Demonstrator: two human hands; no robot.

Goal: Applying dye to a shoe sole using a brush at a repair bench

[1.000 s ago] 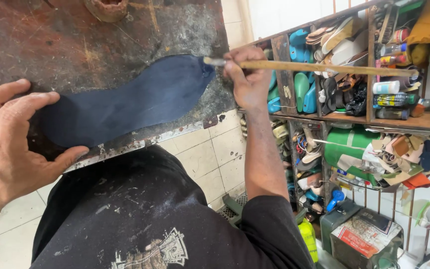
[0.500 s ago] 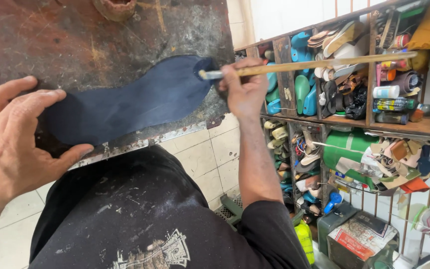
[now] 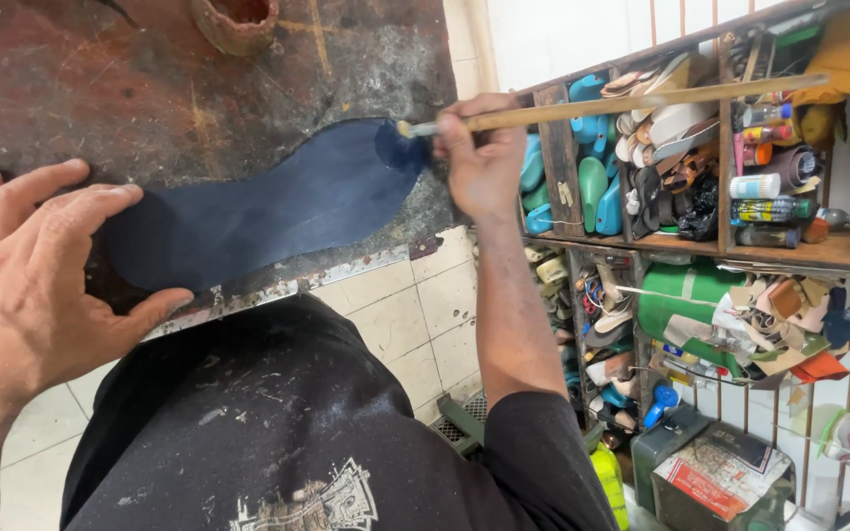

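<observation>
A dark blue insole [image 3: 277,202] lies flat on the stained tabletop [image 3: 100,88], close to the tabletop's near edge, with its wide end to the right and its narrow end to the left. The tip of a brush [image 3: 622,103] touches the wide end, where a darker wet patch shows on the blue material.

The right hand [image 3: 484,157] holds the brush near its tip; the fingers [image 3: 464,128] are clenched around the wooden handle, and the long handle points away to the right, across the front of the shelf [image 3: 799,251]. The left hand [image 3: 36,265] lies flat at the narrow end of the insole, the fingers spread and released, grasping nothing. The fingertips rest on or just beside the edge of the insole; I cannot tell exactly which.

At the far edge of the tabletop stands a small brown pot [image 3: 238,20], only partly in view. Below the tabletop are the person's dark apron [image 3: 277,423], marked with pale spots, and a floor of pale tiles [image 3: 415,315]. The shelf to the right is packed with blue and green shoe forms [image 3: 592,167], soles, bottles and scraps of leather. A green can [image 3: 686,300] lies on the lower level, and a box [image 3: 720,482] stands on the floor near it.
</observation>
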